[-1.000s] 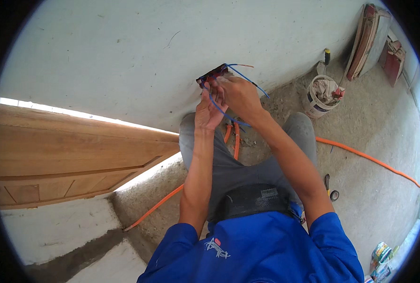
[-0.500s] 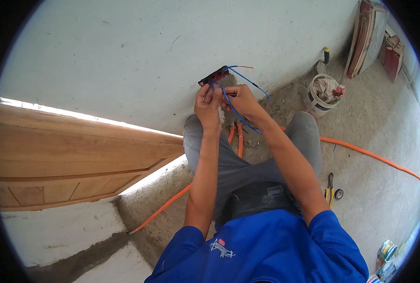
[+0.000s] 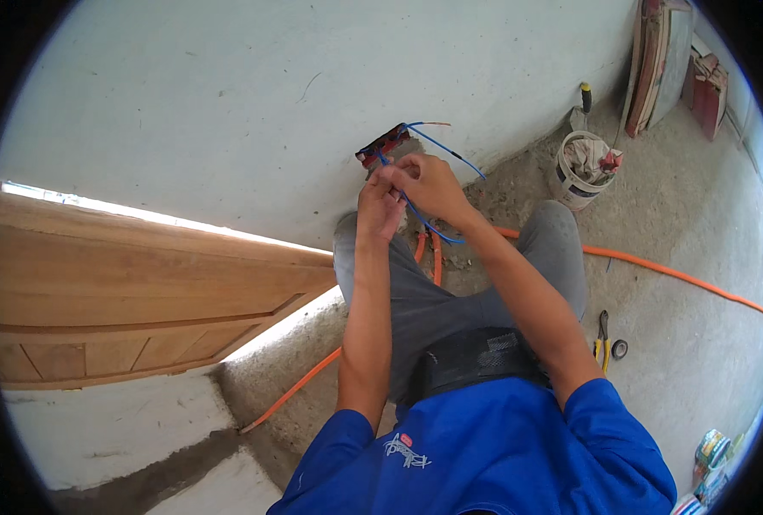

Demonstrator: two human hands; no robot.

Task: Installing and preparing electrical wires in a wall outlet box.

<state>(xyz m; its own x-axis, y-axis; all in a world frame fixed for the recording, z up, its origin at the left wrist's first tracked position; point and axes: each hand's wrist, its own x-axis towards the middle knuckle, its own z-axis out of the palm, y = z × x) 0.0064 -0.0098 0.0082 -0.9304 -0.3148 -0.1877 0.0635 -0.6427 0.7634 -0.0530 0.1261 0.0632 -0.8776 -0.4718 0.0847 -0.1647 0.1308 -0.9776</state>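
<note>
Low on the white wall is a red electrical box [image 3: 383, 141] with blue wires [image 3: 453, 153] coming out of it, one with a bare copper end. Just below the box, my left hand [image 3: 380, 202] is closed on a looping blue wire [image 3: 434, 228], its palm turned partly up. My right hand [image 3: 428, 184] pinches at the same wire, its fingertips overlapping those of my left hand, so the exact grip is partly hidden.
A wooden door [image 3: 150, 283] stands at left. Orange conduit [image 3: 656, 271] runs across the concrete floor [image 3: 681, 343]. At right are a bucket [image 3: 583, 193] with a trowel [image 3: 585, 99], leaning boards [image 3: 651, 64], pliers [image 3: 603, 343] and a tape roll [image 3: 619, 348]. My knees flank the work.
My fingers have shifted along the blue wire and drawn together below the box; my right hand now overlaps my left fingertips. The loose wire loop has moved slightly.
</note>
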